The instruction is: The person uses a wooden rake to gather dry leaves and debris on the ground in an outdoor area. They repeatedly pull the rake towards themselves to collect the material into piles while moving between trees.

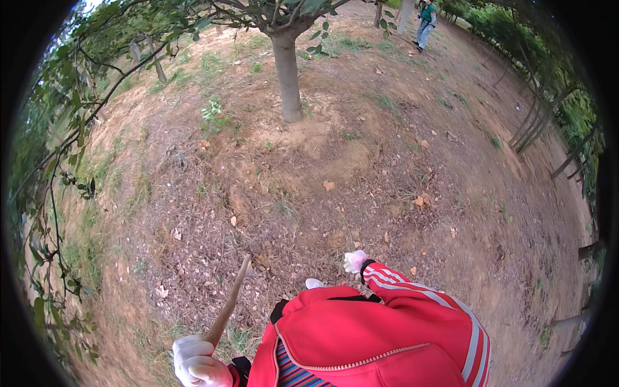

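My left hand (198, 360), in a white glove, grips a wooden handle (229, 302) at the lower left. The handle slants up and away over the leaf litter, and its far end tapers. Whether a tool head is fixed there is unclear. My right hand (355, 261), also gloved in white with a pinkish tint, hangs low in front of my red jacket (367, 334). Its fingers look curled in, and I see nothing held in them. Dry leaves and a little grass lie on the ground beyond it. A white shoe (314, 283) shows past the jacket's edge.
Ahead stands a tree trunk (289, 77) on bare soil. Leafy branches (55, 193) hang at the left. More slim trunks (532, 126) line the right side. A person (425, 25) in a green top stands uphill, far off. The ground slopes.
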`<control>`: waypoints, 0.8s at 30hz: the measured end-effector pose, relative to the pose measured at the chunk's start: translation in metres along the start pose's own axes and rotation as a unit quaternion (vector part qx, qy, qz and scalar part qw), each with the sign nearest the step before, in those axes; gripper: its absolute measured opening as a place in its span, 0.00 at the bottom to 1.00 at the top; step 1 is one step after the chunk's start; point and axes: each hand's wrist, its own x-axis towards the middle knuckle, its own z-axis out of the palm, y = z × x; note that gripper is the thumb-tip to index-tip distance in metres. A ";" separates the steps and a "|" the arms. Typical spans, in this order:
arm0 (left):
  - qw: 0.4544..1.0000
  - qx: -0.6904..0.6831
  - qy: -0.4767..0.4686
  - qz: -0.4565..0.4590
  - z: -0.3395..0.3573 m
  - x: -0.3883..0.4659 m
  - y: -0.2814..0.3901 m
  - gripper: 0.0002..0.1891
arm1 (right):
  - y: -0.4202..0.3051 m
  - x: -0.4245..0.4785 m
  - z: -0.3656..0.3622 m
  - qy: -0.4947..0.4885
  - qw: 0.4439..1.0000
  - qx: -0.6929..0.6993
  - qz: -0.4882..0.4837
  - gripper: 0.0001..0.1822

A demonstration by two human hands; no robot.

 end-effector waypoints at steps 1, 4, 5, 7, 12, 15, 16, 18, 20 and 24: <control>1.000 0.004 -0.005 -0.003 -0.004 -0.003 0.001 0.12 | 0.023 0.001 -0.001 -0.013 0.999 -0.005 0.037 0.14; 1.000 0.021 0.021 -0.009 -0.008 -0.005 0.007 0.13 | 0.058 -0.005 -0.004 -0.054 0.988 0.031 0.143 0.15; 0.999 0.019 0.031 -0.017 -0.009 -0.006 0.008 0.13 | 0.064 -0.007 -0.003 -0.043 0.982 0.058 0.175 0.16; 0.999 0.014 0.045 -0.024 -0.016 -0.014 0.009 0.14 | 0.054 -0.010 0.003 -0.029 0.966 0.109 0.232 0.18; 0.996 0.023 0.084 -0.034 -0.046 -0.038 0.018 0.17 | -0.015 -0.013 0.019 -0.028 0.951 0.150 0.269 0.24; 0.996 -0.008 0.077 -0.035 -0.065 -0.049 0.012 0.18 | -0.020 -0.011 0.026 -0.123 0.943 0.299 0.083 0.23; 0.995 -0.013 0.070 -0.072 -0.069 -0.047 0.019 0.17 | -0.011 -0.003 0.027 -0.256 0.847 0.466 -0.006 0.22; 0.988 0.001 0.037 -0.149 -0.083 -0.045 0.033 0.15 | -0.048 -0.006 0.056 -0.145 0.918 0.345 0.126 0.21; 0.976 0.010 -0.006 -0.217 -0.105 -0.047 0.047 0.12 | -0.087 -0.013 0.087 0.029 0.973 0.084 0.211 0.22; 0.949 0.046 -0.016 -0.313 -0.128 -0.070 0.081 0.11 | -0.086 0.004 0.115 -0.064 0.969 0.021 0.237 0.22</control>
